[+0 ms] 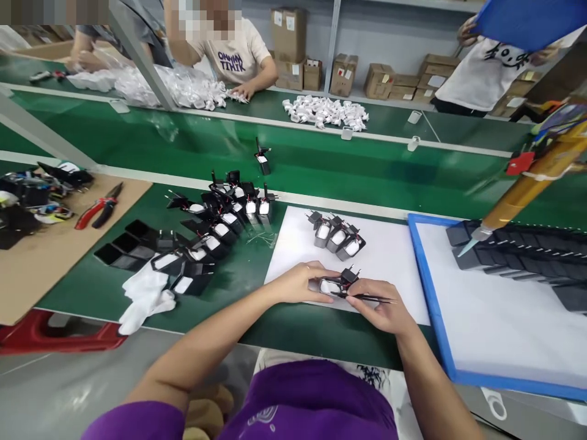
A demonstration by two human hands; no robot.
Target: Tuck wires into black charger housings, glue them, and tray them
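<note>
My left hand is closed around a small black power adapter housing with a white block inside, low over the white sheet. A black two-pin plug cap sits at the housing's right end, with red wire showing beside it. My right hand is pinched at that end, with thin black tweezers in its fingers, pointing right. Its fingertips touch the adapter; what they press is too small to tell. Just beyond, several similar open adapters stand in a row on the white sheet.
More open adapters and a white glove lie left. Pliers rest on cardboard. At right, a blue-rimmed tray holds black adapters beneath a hanging yellow tool. One adapter lies on the green belt; people work beyond.
</note>
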